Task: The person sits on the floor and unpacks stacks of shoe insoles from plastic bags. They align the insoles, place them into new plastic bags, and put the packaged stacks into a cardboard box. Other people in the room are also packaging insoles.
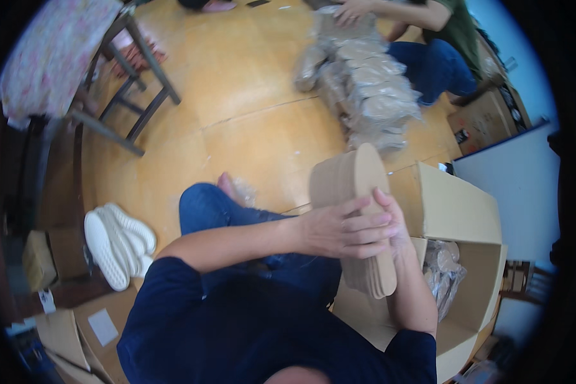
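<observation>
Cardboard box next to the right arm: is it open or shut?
The cardboard box is open: its flap is spread outward, and plastic-wrapped things show inside.

1. The left grip [342,229] wraps across a stack of tan insoles [334,179].
2. The right grip [397,224] clasps the stack's right side.
3. An open cardboard box [462,214] holds plastic-wrapped bundles [443,278].
4. White shoe soles [112,246] lie at left.
5. A co-worker's hand [355,10] touches plastic-wrapped packs [371,83] on the floor [249,137].

A tilted stack of flat, tan, sole-shaped pieces [367,168], round-ended and slightly staggered, held between the left hand [345,230] and right hand [397,224].
</observation>
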Tool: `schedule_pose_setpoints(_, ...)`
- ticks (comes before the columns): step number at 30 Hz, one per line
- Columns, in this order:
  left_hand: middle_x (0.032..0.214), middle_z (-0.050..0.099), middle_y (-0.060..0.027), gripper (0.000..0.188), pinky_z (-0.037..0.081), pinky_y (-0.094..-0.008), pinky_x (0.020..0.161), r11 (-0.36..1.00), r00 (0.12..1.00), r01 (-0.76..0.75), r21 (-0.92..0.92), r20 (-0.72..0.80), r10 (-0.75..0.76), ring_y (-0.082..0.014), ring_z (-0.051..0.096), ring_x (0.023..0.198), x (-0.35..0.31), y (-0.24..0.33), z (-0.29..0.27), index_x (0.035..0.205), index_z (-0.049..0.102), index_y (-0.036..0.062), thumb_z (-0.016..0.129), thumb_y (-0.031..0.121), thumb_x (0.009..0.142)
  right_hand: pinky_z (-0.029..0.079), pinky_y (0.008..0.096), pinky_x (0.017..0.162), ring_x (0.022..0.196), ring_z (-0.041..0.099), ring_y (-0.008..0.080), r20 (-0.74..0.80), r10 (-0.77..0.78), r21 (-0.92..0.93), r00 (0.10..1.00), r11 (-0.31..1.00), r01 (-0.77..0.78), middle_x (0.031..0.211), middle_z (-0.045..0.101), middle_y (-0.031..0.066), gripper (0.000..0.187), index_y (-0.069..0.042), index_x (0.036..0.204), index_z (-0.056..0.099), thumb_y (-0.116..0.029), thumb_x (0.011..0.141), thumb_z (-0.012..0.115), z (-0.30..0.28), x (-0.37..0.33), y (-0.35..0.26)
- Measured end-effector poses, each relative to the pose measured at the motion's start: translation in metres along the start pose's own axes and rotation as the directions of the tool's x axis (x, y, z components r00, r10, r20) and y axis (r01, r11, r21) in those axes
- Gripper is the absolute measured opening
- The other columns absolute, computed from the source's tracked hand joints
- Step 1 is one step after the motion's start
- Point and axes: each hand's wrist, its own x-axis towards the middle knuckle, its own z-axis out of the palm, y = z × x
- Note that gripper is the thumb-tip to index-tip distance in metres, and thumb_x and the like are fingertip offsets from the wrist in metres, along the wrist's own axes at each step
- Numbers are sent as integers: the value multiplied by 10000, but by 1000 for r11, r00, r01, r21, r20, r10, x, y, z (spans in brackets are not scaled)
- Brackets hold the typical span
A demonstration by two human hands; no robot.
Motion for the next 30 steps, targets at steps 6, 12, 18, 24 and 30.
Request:
schedule_pose_setpoints(6, 1311, 535, -130, 577, 273, -503, 1114, 702, 763, 612, -364, 39, -645, -307, 447, 1283, -82, -23, 21, 1320, 479, 103, 639, 370, 835, 529, 362, 824, 978, 621, 229, -239, -551, -505, 800, 774, 382, 1112, 622, 123, 547, -22, 1255, 509, -394, 868, 616, 26, 2, -4)
schedule_pose_setpoints(12, 1157, 625, -173, 484, 491, -450, 890, 379, -360, 726, 573, 787, -501, -328, 592, 1117, -236, -69, 29, 1232, 544, 85, 616, 370, 848, 519, 359, 838, 990, 613, 225, -275, -638, -584, 719, 705, 402, 1118, 615, 128, 535, -16, 1258, 496, -382, 883, 606, 26, 5, -13)
schedule_pose_setpoints(18, 1059, 666, -181, 300, 526, -415, 826, 439, -329, 670, 599, 770, -547, -329, 639, 1025, -286, -74, 61, 1149, 580, 49, 548, 62, 851, 493, 360, 860, 1027, 582, 217, -301, -592, -599, 748, 727, 335, 1143, 597, 123, 532, -23, 1252, 502, -382, 877, 619, 20, 4, -12)
schedule_pose_setpoints(24, 911, 651, -179, 169, 506, -404, 755, 147, 142, 988, 54, 89, -986, -357, 644, 864, -208, -119, 29, 1040, 549, 18, 498, 11, 879, 448, 378, 923, 1107, 530, 233, -269, -564, -632, 781, 715, 299, 1205, 563, 123, 588, -38, 1287, 487, -421, 863, 625, 32, -2, -8)
schedule_pose_setpoints(30, 1082, 595, -175, 318, 513, -354, 725, 354, 334, 930, -101, -174, -926, -282, 630, 955, -136, -120, -31, 1153, 532, 33, 452, -77, 866, 446, 368, 921, 1114, 523, 227, -276, -555, -646, 785, 711, 276, 1208, 561, 117, 603, -42, 1286, 490, -444, 857, 625, 28, -2, -9)
